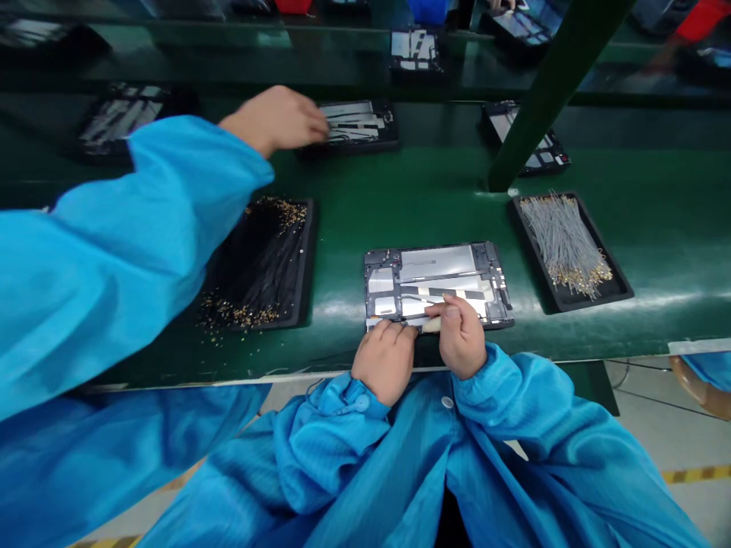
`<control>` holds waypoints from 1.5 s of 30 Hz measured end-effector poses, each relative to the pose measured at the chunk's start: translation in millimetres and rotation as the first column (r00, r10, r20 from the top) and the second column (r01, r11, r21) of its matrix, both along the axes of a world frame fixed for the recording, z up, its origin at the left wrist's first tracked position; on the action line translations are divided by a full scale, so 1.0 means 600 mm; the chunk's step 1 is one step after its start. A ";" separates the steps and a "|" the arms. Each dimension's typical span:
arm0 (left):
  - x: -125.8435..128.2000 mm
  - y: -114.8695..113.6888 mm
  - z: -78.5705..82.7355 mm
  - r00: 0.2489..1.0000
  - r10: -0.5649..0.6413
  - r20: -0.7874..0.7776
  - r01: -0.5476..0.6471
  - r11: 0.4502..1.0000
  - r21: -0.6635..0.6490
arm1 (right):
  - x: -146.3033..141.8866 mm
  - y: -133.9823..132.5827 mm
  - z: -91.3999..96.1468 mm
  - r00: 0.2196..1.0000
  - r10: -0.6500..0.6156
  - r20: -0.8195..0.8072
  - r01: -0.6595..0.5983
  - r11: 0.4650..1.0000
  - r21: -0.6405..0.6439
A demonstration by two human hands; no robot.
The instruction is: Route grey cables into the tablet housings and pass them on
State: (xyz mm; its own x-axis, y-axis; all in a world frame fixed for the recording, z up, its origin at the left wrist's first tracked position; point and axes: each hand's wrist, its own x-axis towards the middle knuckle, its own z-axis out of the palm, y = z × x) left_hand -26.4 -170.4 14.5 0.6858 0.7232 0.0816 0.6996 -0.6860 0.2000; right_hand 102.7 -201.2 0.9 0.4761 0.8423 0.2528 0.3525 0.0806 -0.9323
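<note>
An opened tablet [437,262] with bare inner parts, silver plates and dark strips lies on the green bench in front of me. My left hand [385,361] is closed at its near left edge, fingers curled over the rim. My right hand [464,339] is closed in a pinch above the near right part, thumb against the fingers. A pale, blunt piece [431,326] juts from under the right hand toward the left; whether it is a tool or a covered finger I cannot make out. The left fingertips are partly hidden.
Right stands a black tray [620,293] of grey cables [563,240]; left, a tray [308,259] of black cables [268,262]. A co-worker's hand [279,118] reaches across to another tablet [357,122]. A green post [548,106] rises behind. More opened tablets [525,137] sit farther back.
</note>
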 end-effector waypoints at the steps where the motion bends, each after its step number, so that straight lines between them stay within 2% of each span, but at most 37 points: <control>1: 0.000 0.000 -0.001 1.000 0.000 0.005 0.000 1.000 -0.007 | 0.000 0.000 -0.001 1.000 -0.004 -0.001 0.004 1.000 0.002; 6: -0.001 0.001 0.000 1.000 0.001 0.031 0.000 1.000 -0.028 | 0.006 0.001 -0.003 1.000 -0.006 0.020 0.006 1.000 -0.013; 8: -0.001 0.002 0.003 1.000 0.002 0.028 0.000 0.999 -0.052 | 0.008 0.002 0.005 0.997 0.011 0.078 -0.010 1.000 -0.022; 10: -0.002 0.002 0.002 1.000 0.000 0.006 0.000 0.997 -0.077 | 0.008 0.007 0.020 0.977 0.089 0.195 -0.079 0.995 -0.061; 12: -0.004 0.002 -0.003 1.000 -0.008 -0.020 0.006 0.995 -0.103 | 0.003 0.013 0.038 0.906 0.231 0.354 -0.190 0.971 -0.146; 14: -0.006 0.004 -0.011 0.999 -0.028 -0.036 0.023 0.991 -0.131 | -0.004 0.019 0.051 0.793 0.369 0.485 -0.297 0.929 -0.220; 16: -0.007 0.003 -0.015 0.999 -0.047 -0.023 0.043 0.987 -0.153 | -0.008 0.025 0.056 0.709 0.447 0.545 -0.366 0.894 -0.257; 17: -0.008 0.002 -0.014 0.999 -0.039 0.001 0.039 0.987 -0.158 | -0.009 0.027 0.056 0.703 0.466 0.538 -0.378 0.885 -0.273; 18: -0.009 0.000 -0.010 0.999 -0.010 0.045 0.017 0.987 -0.163 | -0.007 0.030 0.055 0.735 0.452 0.505 -0.349 0.891 -0.290; 19: -0.011 -0.004 -0.004 0.993 0.040 0.109 -0.021 0.984 -0.176 | -0.004 0.033 0.052 0.800 0.404 0.443 -0.287 0.907 -0.310; 21: -0.018 -0.016 0.012 0.948 0.190 0.256 -0.108 0.946 -0.305 | 0.006 0.040 0.046 0.936 0.251 0.246 -0.153 0.922 -0.356; 22: -0.023 -0.022 0.019 0.909 0.293 0.297 -0.137 0.882 -0.450 | 0.011 0.043 0.043 0.975 0.176 0.134 -0.114 0.920 -0.374; 23: -0.029 -0.028 0.023 0.857 0.421 0.297 -0.154 0.759 -0.633 | 0.015 0.045 0.039 0.992 0.123 0.034 -0.101 0.918 -0.383; 24: -0.034 -0.032 0.025 0.781 0.572 0.249 -0.154 0.563 -0.812 | 0.018 0.047 0.035 0.994 0.101 -0.045 -0.111 0.918 -0.382; 25: -0.038 -0.033 0.024 0.672 0.725 0.152 -0.130 0.318 -0.939 | 0.020 0.048 0.032 0.990 0.100 -0.100 -0.131 0.918 -0.373; 26: -0.042 -0.031 0.021 0.525 0.850 0.025 -0.077 0.077 -0.994 | 0.021 0.049 0.029 0.987 0.089 -0.132 -0.132 0.922 -0.363; 27: -0.044 -0.026 0.016 0.354 0.931 -0.089 0.003 -0.096 -0.995 | 0.021 0.048 0.027 0.986 0.074 -0.153 -0.124 0.927 -0.354; 28: -0.044 -0.018 0.012 0.182 0.970 -0.159 0.081 -0.176 -0.981 | 0.020 0.047 0.025 0.984 0.060 -0.169 -0.116 0.930 -0.348; 29: -0.044 -0.010 0.008 0.028 0.985 -0.172 0.132 -0.174 -0.976 | 0.020 0.046 0.024 0.982 0.050 -0.182 -0.111 0.933 -0.342; 30: -0.044 -0.001 0.007 -0.085 0.986 -0.143 0.146 -0.129 -0.981 | 0.020 0.046 0.024 0.980 0.041 -0.194 -0.106 0.935 -0.338; 31: -0.044 0.006 0.009 -0.164 0.983 -0.086 0.127 -0.065 -0.990 | 0.021 0.045 0.025 0.978 0.035 -0.205 -0.103 0.937 -0.334; 32: -0.044 0.010 0.013 -0.205 0.978 -0.025 0.095 -0.005 -0.995 | 0.022 0.045 0.025 0.976 0.030 -0.215 -0.102 0.938 -0.331; 33: -0.044 0.010 0.019 -0.210 0.977 0.020 0.067 0.035 -0.997 | 0.023 0.046 0.026 0.974 0.027 -0.225 -0.102 0.939 -0.329; 34: -0.045 0.006 0.027 -0.176 0.984 0.037 0.056 0.047 -0.997 | 0.024 0.046 0.027 0.972 0.024 -0.235 -0.102 0.939 -0.327; 35: -0.046 -0.001 0.034 -0.102 0.995 0.022 0.064 0.029 -0.998 | 0.025 0.046 0.028 0.969 0.025 -0.244 -0.106 0.940 -0.325; 36: -0.046 -0.011 0.041 0.007 1.000 -0.020 0.084 -0.020 -0.996 | 0.026 0.046 0.028 0.967 0.025 -0.253 -0.109 0.940 -0.323; 38: -0.044 -0.032 0.046 0.262 0.954 -0.149 0.118 -0.184 -0.976 | 0.026 0.045 0.028 0.965 0.030 -0.260 -0.115 0.942 -0.315; 39: -0.040 -0.040 0.045 0.364 0.908 -0.209 0.116 -0.266 -0.957 | 0.026 0.044 0.029 0.966 0.035 -0.257 -0.118 0.943 -0.313; 40: -0.035 -0.045 0.042 0.431 0.867 -0.249 0.110 -0.325 -0.939 | 0.026 0.044 0.029 0.967 0.039 -0.250 -0.119 0.942 -0.313; 41: -0.030 -0.047 0.037 0.466 0.844 -0.265 0.107 -0.351 -0.930 | 0.027 0.045 0.030 0.970 0.045 -0.239 -0.123 0.939 -0.322; 43: -0.017 -0.039 0.025 0.471 0.850 -0.236 0.115 -0.324 -0.939 | 0.029 0.050 0.034 0.974 0.085 -0.211 -0.163 0.907 -0.388; 45: -0.008 -0.026 0.016 0.459 0.871 -0.172 0.128 -0.257 -0.958 | 0.030 0.060 0.043 0.964 0.206 -0.168 -0.264 0.819 -0.509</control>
